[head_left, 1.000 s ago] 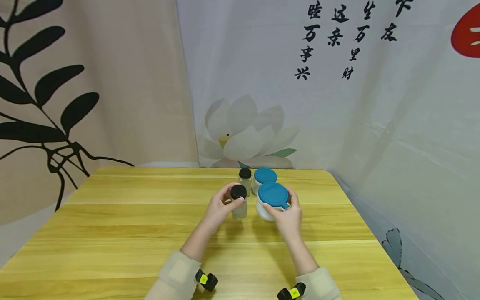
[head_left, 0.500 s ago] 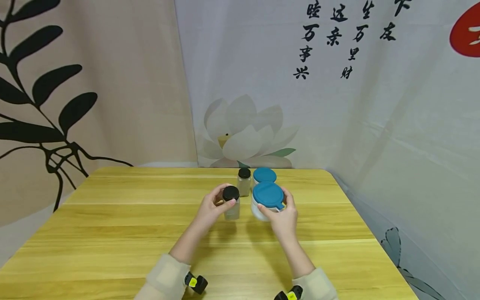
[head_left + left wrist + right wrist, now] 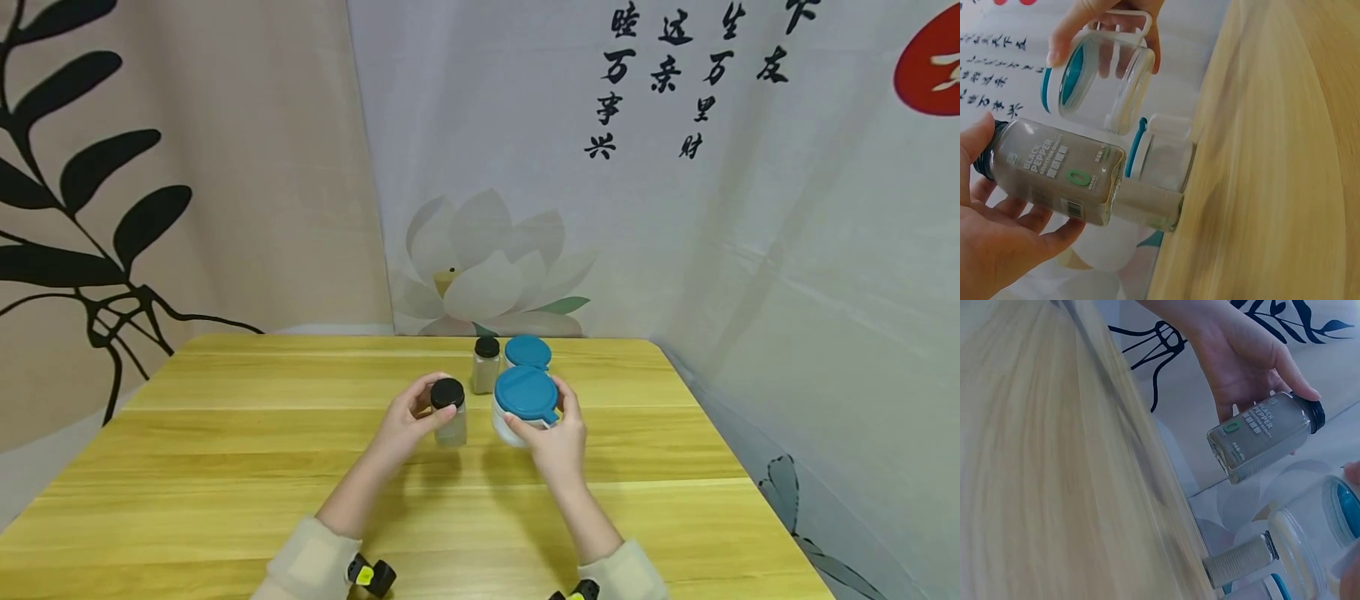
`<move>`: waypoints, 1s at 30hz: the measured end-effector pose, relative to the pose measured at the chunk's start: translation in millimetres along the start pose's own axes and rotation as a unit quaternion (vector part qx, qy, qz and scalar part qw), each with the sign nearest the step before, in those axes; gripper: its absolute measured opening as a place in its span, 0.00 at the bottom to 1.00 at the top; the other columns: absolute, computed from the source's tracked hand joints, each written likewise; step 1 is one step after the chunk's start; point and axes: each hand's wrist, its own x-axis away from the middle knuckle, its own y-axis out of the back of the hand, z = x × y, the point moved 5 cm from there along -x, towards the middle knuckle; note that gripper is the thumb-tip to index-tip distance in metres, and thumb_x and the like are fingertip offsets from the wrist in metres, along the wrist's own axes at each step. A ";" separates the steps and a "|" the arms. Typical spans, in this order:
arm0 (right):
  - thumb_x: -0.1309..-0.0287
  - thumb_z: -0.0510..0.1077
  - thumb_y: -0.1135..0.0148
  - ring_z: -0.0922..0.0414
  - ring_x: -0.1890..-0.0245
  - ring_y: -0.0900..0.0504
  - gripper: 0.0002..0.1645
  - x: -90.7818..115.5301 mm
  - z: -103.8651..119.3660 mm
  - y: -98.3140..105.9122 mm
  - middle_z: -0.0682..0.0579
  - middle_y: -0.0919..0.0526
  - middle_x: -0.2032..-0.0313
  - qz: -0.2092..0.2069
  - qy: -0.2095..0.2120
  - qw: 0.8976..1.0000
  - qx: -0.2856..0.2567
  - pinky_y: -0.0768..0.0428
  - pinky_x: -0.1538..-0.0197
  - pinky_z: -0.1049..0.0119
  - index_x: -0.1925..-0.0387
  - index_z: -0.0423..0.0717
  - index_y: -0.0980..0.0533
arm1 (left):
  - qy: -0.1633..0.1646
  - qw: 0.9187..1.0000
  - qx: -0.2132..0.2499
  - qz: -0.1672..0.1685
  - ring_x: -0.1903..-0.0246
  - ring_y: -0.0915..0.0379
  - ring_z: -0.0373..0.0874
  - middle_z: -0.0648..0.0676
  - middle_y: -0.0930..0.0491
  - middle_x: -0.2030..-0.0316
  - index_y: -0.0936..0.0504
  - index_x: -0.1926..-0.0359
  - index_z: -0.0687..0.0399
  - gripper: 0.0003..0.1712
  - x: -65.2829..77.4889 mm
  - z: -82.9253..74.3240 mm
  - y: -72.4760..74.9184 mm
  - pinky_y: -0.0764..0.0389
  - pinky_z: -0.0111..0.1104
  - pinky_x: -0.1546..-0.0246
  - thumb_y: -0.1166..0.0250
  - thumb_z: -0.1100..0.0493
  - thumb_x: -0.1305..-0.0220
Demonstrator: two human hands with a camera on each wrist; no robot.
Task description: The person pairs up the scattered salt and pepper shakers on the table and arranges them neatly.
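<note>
My left hand point(image 3: 402, 425) grips a glass black pepper bottle point(image 3: 451, 429) near its black cap. Its label shows in the left wrist view, and the bottle point(image 3: 1060, 167) hangs above the table there. To its right, my right hand point(image 3: 561, 446) holds a clear jar with a blue lid point(image 3: 527, 393), thumb at the lid's edge. That jar point(image 3: 1107, 84) is also off the table. Behind them stand a second black-capped bottle point(image 3: 485, 375) and a second blue-lidded jar point(image 3: 527, 351), the latter partly hidden by the held jar.
The yellow wood-grain table point(image 3: 225, 467) spreads to both sides and in front. A printed cloth point(image 3: 675, 242) with a lotus and writing hangs behind its far edge. A black camera point(image 3: 372, 577) is strapped at my left wrist.
Both hands have moved left with the bottle and the jar, the left hand a little farther. The held bottle no longer overlaps the standing one in the head view.
</note>
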 end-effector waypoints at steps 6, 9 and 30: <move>0.66 0.34 0.19 0.45 0.45 0.29 0.49 8.0 13.7 -4.3 0.39 0.26 0.45 -0.004 -0.004 1.000 -0.003 0.28 0.47 0.46 0.38 0.39 0.33 | 0.000 1.000 0.000 0.011 0.52 0.29 0.51 0.57 0.22 0.54 0.27 0.42 0.53 0.24 4.8 -3.0 9.3 0.28 0.41 0.51 0.33 0.61 0.38; 0.64 0.32 0.21 0.42 0.46 0.29 0.47 15.6 31.9 -5.3 0.36 0.26 0.47 -0.004 0.000 1.000 -0.004 0.26 0.49 0.45 0.39 0.34 0.34 | -0.006 1.000 -0.005 0.018 0.51 0.29 0.51 0.58 0.22 0.53 0.27 0.41 0.55 0.24 6.8 -3.6 14.4 0.28 0.41 0.52 0.34 0.61 0.38; 0.66 0.42 0.18 0.46 0.47 0.29 0.52 23.6 11.4 -26.4 0.42 0.26 0.47 -0.029 0.004 0.999 -0.022 0.26 0.50 0.45 0.37 0.39 0.34 | -0.019 0.999 -0.013 0.033 0.51 0.28 0.51 0.59 0.23 0.52 0.29 0.41 0.62 0.25 25.1 -0.7 46.4 0.33 0.47 0.47 0.35 0.65 0.38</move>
